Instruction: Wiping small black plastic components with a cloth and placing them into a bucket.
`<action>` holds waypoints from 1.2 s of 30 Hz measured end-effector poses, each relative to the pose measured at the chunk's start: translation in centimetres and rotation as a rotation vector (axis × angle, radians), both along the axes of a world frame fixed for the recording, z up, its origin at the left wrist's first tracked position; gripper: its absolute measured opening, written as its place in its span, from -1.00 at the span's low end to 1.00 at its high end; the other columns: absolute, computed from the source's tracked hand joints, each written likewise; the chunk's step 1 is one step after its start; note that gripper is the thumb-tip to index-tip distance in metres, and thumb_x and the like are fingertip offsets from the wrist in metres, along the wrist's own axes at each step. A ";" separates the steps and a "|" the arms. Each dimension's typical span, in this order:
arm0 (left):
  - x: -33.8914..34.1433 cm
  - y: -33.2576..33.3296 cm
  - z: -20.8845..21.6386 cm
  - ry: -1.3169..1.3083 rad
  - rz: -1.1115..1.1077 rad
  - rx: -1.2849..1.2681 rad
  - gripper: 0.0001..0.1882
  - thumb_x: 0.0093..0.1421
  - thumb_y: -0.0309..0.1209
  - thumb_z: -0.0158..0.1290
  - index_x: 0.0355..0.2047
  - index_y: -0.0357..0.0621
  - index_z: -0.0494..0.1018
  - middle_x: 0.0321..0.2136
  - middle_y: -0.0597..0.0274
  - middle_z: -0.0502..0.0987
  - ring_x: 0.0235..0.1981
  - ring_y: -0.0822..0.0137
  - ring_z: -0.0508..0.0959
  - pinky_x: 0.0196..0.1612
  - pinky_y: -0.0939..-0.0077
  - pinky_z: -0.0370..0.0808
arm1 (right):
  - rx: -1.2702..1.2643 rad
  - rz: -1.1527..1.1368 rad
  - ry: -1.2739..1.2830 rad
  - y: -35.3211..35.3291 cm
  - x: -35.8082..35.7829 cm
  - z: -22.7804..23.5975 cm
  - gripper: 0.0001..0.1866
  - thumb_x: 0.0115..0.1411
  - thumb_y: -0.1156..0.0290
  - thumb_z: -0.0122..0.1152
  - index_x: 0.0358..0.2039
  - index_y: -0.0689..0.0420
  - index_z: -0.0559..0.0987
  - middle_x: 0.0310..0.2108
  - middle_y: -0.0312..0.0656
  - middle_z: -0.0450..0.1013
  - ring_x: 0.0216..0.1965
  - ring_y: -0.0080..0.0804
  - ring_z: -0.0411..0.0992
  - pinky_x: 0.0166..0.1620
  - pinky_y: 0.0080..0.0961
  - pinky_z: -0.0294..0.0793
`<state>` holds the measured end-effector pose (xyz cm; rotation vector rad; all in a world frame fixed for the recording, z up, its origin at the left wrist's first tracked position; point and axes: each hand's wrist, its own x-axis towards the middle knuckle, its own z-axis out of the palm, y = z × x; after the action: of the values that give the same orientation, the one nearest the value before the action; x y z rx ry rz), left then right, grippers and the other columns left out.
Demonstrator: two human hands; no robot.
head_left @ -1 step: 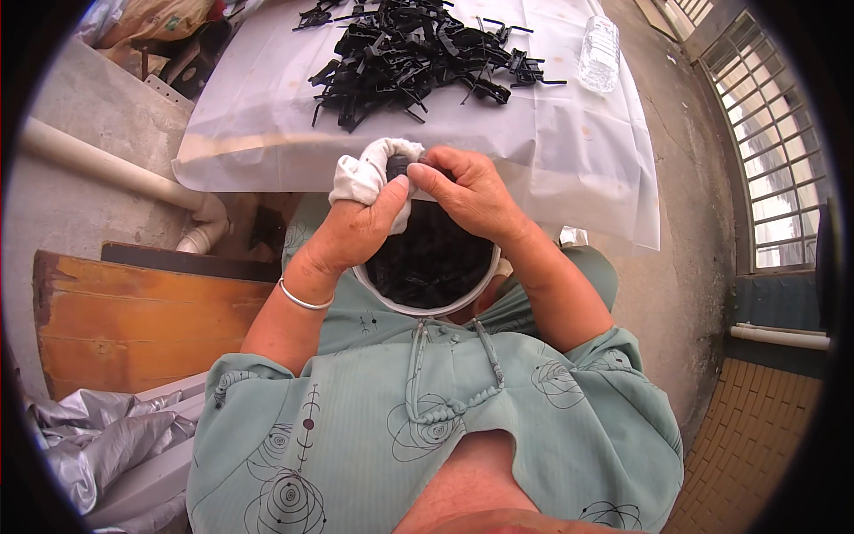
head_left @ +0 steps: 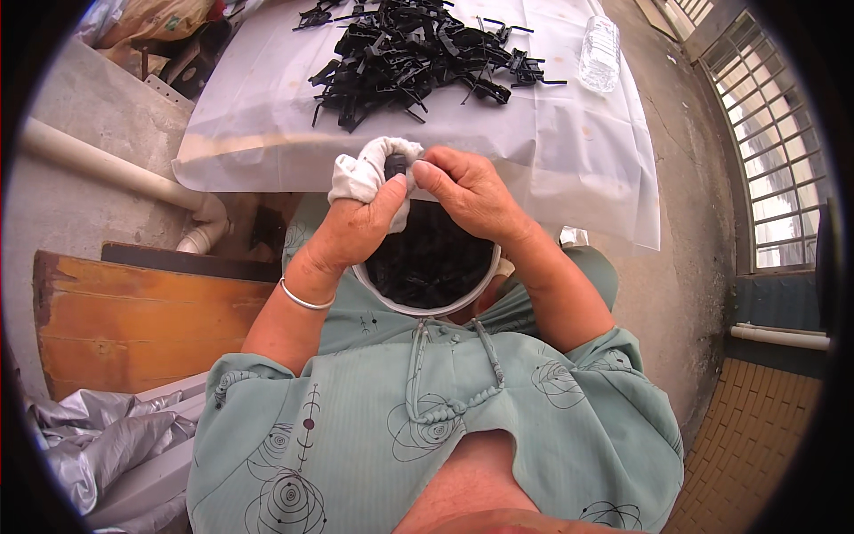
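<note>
My left hand [head_left: 366,214] has a white cloth glove [head_left: 358,178] over its fingers, with the thumb bare. Between thumb and glove it grips a small black plastic part [head_left: 396,165]. My right hand [head_left: 467,189] is closed in a pinch against the glove's edge, right beside that part. Whatever sits in its fingertips is hidden. Below both hands, a white-rimmed bucket [head_left: 427,311] between my knees holds many dark pieces [head_left: 431,258].
A heap of black plastic parts [head_left: 400,62] covers the far middle of the table with its white plastic sheet [head_left: 240,133]. A clear bottle [head_left: 600,55] lies to its right. At left are a pale pipe [head_left: 116,169] and a wooden board [head_left: 142,320].
My right fingertips have shifted slightly to the left and curled closer to the glove. More of the black part shows between the hands. My left hand has hardly moved.
</note>
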<state>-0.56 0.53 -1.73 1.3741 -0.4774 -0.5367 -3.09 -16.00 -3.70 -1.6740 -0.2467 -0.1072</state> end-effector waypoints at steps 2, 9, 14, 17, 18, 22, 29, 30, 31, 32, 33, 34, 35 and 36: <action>0.2 -0.2 0.1 -0.046 0.042 0.062 -0.75 0.16 -0.52 -0.15 -0.13 -0.21 0.24 -0.54 0.37 0.33 -0.62 0.62 0.26 -0.58 0.72 0.24 | -0.061 0.048 -0.075 -0.2 -0.1 0.2 -0.72 0.23 0.31 0.00 -0.49 0.27 0.45 -0.62 -0.33 0.32 -0.54 -0.66 0.22 -0.44 -0.62 0.29; 0.5 -0.7 0.1 -0.756 0.160 0.409 -0.76 0.07 -0.57 -0.17 -0.21 -0.29 0.28 -0.42 0.04 0.40 -0.36 0.18 0.41 -0.25 0.44 0.36 | -0.125 0.061 -0.005 0.6 0.6 -0.3 -0.73 0.24 0.35 -0.07 -0.51 0.27 0.42 -0.63 -0.34 0.31 -0.55 -0.64 0.19 -0.44 -0.59 0.29; 0.9 -0.4 -0.3 -0.651 0.213 0.331 -0.79 0.07 -0.57 -0.18 -0.24 -0.28 0.29 -0.43 0.09 0.39 -0.40 0.24 0.40 -0.28 0.48 0.36 | -0.010 0.011 -0.081 2.3 1.3 -1.2 -0.71 0.26 0.31 -0.09 -0.52 0.23 0.42 -0.66 -0.39 0.27 -0.59 -0.67 0.17 -0.51 -0.63 0.25; 1.6 0.1 0.5 -0.541 0.192 0.227 -0.77 0.09 -0.57 -0.17 -0.21 -0.27 0.28 -0.45 0.15 0.38 -0.39 0.36 0.37 -0.29 0.54 0.35 | 0.257 0.217 0.143 1.4 1.7 0.7 -0.66 0.29 0.23 -0.14 -0.53 0.17 0.41 -0.68 -0.44 0.20 -0.64 -0.71 0.12 -0.60 -0.69 0.15; 1.5 0.2 1.5 -0.299 0.152 0.164 -0.78 0.09 -0.57 -0.18 -0.21 -0.27 0.28 -0.45 0.18 0.37 -0.40 0.40 0.37 -0.31 0.56 0.35 | 0.330 0.266 0.234 1.0 1.8 0.8 -0.62 0.31 0.15 -0.18 -0.54 0.12 0.40 -0.68 -0.47 0.16 -0.68 -0.74 0.08 -0.64 -0.73 0.06; 2.1 0.2 1.6 -0.262 0.118 0.102 -0.79 0.10 -0.57 -0.18 -0.22 -0.28 0.29 -0.46 0.22 0.37 -0.45 0.46 0.37 -0.38 0.55 0.37 | 0.257 0.305 0.292 0.7 2.3 1.6 -0.64 0.31 0.19 -0.15 -0.53 0.14 0.41 -0.66 -0.47 0.19 -0.66 -0.74 0.10 -0.63 -0.72 0.10; 3.0 0.0 0.8 -0.737 0.244 0.273 -0.78 0.06 -0.57 -0.16 -0.24 -0.31 0.29 -0.44 0.00 0.41 -0.42 0.07 0.43 -0.31 0.42 0.39 | 0.069 -0.021 -0.081 2.9 3.1 0.2 -0.72 0.26 0.36 -0.10 -0.53 0.27 0.37 -0.69 -0.30 0.23 -0.58 -0.62 0.16 -0.49 -0.54 0.29; 3.0 0.2 0.8 -0.737 0.246 0.272 -0.78 0.06 -0.57 -0.16 -0.24 -0.31 0.29 -0.44 0.00 0.41 -0.42 0.07 0.43 -0.31 0.42 0.39 | 0.096 0.088 0.058 2.4 3.2 0.9 -0.72 0.26 0.33 -0.07 -0.50 0.25 0.39 -0.65 -0.36 0.27 -0.58 -0.63 0.20 -0.48 -0.57 0.29; 2.9 0.5 0.8 -0.665 0.201 0.316 -0.77 0.06 -0.55 -0.13 -0.22 -0.31 0.31 -0.41 -0.01 0.42 -0.39 0.05 0.44 -0.28 0.40 0.39 | 0.123 0.198 0.197 1.8 3.3 1.2 -0.72 0.26 0.30 -0.05 -0.48 0.24 0.41 -0.62 -0.41 0.31 -0.58 -0.63 0.23 -0.48 -0.60 0.29; 2.9 0.6 0.8 -0.595 0.148 0.354 -0.75 0.07 -0.53 -0.09 -0.21 -0.31 0.33 -0.37 -0.03 0.44 -0.36 0.03 0.45 -0.25 0.39 0.40 | 0.121 0.189 0.196 1.0 3.5 1.0 -0.72 0.26 0.30 -0.05 -0.48 0.24 0.41 -0.62 -0.41 0.31 -0.58 -0.63 0.23 -0.48 -0.60 0.29; 3.1 0.8 0.8 -0.598 0.146 0.352 -0.75 0.07 -0.53 -0.09 -0.21 -0.31 0.33 -0.37 -0.03 0.44 -0.36 0.03 0.45 -0.25 0.39 0.40 | -0.150 0.058 0.049 0.0 4.1 0.6 -0.74 0.23 0.29 -0.01 -0.46 0.23 0.43 -0.61 -0.32 0.36 -0.59 -0.55 0.28 -0.48 -0.56 0.32; 3.3 1.1 0.8 -0.871 0.124 0.440 -0.72 0.07 -0.49 -0.05 -0.18 -0.30 0.35 -0.33 -0.03 0.45 -0.31 0.03 0.46 -0.21 0.39 0.40 | -0.421 -0.075 -0.099 -0.6 4.8 0.2 -0.75 0.20 0.29 0.03 -0.45 0.23 0.45 -0.60 -0.23 0.41 -0.61 -0.47 0.33 -0.49 -0.51 0.35; 3.3 1.4 0.7 -1.142 0.100 0.527 -0.70 0.07 -0.46 -0.01 -0.16 -0.29 0.37 -0.29 -0.04 0.46 -0.27 0.04 0.47 -0.17 0.38 0.40 | -0.421 -0.077 -0.099 -0.6 5.3 -0.1 -0.75 0.20 0.29 0.03 -0.45 0.23 0.45 -0.60 -0.23 0.41 -0.61 -0.47 0.33 -0.49 -0.51 0.35; 3.3 1.6 0.9 -1.103 0.054 0.617 -0.65 0.11 -0.41 0.05 -0.09 -0.23 0.40 -0.19 0.05 0.47 -0.18 0.18 0.48 -0.10 0.45 0.40 | -0.597 -0.309 -0.250 -0.3 5.8 -0.3 -0.77 0.17 0.29 0.07 -0.44 0.21 0.46 -0.56 -0.15 0.43 -0.58 -0.35 0.38 -0.47 -0.44 0.38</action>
<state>2.70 2.08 -0.87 2.2295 -1.2166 0.2142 2.75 -16.34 -4.01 -2.2877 -0.2167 -0.5180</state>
